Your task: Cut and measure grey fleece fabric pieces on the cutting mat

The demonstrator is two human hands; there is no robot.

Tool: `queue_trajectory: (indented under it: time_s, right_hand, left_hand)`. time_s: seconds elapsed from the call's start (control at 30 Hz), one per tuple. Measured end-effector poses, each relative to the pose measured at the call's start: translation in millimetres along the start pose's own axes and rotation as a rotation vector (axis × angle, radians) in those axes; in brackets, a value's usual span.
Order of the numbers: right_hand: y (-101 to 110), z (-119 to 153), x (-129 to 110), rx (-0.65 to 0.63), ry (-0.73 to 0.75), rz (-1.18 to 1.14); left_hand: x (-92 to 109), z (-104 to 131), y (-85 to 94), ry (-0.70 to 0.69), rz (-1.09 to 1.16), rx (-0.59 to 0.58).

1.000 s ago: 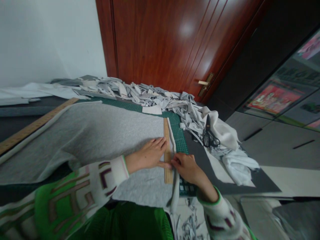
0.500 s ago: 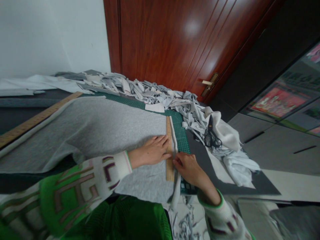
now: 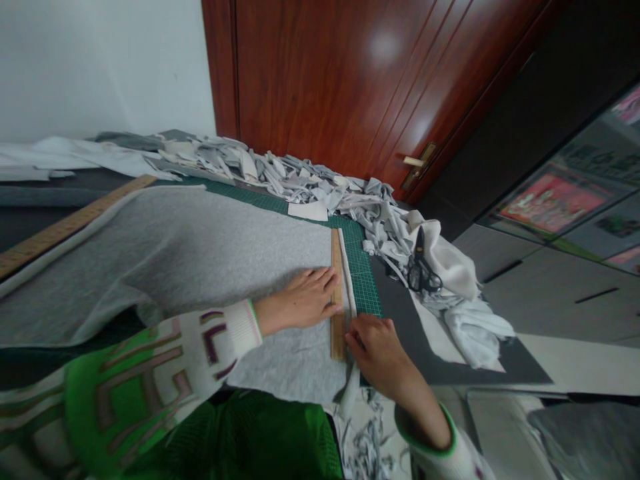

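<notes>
My left hand (image 3: pixel 306 297) lies flat, its fingertips and thumb pressing a short wooden ruler (image 3: pixel 337 340) onto grey knit fabric (image 3: pixel 250 247). Along the ruler's right side runs a narrow strip (image 3: pixel 349 277) of the same fabric. My right hand (image 3: pixel 376 347) is closed with curled fingers at the lower part of that strip, just right of the ruler. Whatever it grips is hidden beneath the fingers. Under the fabric a green gridded cutting mat (image 3: pixel 363 273) shows.
Black scissors (image 3: pixel 421 267) rest on a heap of fabric scraps (image 3: pixel 320 187) along the table's far edge. A long wooden ruler (image 3: pixel 75 223) lies at the fabric's left side. Behind stands a brown door (image 3: pixel 320 80); at right, a grey cabinet (image 3: pixel 560 280). More scraps (image 3: pixel 367 433) lie below the table.
My right hand has slid slightly down along the strip, toward my body. My left hand stays on the ruler. The view has shifted slightly.
</notes>
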State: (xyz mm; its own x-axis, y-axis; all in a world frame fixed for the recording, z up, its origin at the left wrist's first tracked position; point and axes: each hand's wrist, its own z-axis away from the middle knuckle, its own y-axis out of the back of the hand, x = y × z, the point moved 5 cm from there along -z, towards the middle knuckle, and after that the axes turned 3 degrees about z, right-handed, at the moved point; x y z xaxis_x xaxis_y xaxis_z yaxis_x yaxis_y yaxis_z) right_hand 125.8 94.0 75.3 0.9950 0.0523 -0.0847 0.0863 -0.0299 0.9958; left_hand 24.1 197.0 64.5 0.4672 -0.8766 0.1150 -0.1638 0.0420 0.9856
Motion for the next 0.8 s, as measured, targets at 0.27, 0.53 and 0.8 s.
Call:
queue_trajectory:
  time_s: [0.27,0.53,0.8]
  right_hand:
    - [-3.0,-1.4,0.8,-0.013,-0.037,-0.004]
    - [-8.3,1.0,4.5,0.019,-0.034,-0.041]
    - [-3.9,6.7,-0.9,0.055,0.023,-0.067]
  left_hand:
    - [8.4,13.5,14.5,-0.078,0.042,-0.007]
    - [18.4,24.3,9.4,-0.106,0.236,-0.022]
    - [18.0,25.3,4.2,-0.052,0.256,-0.162]
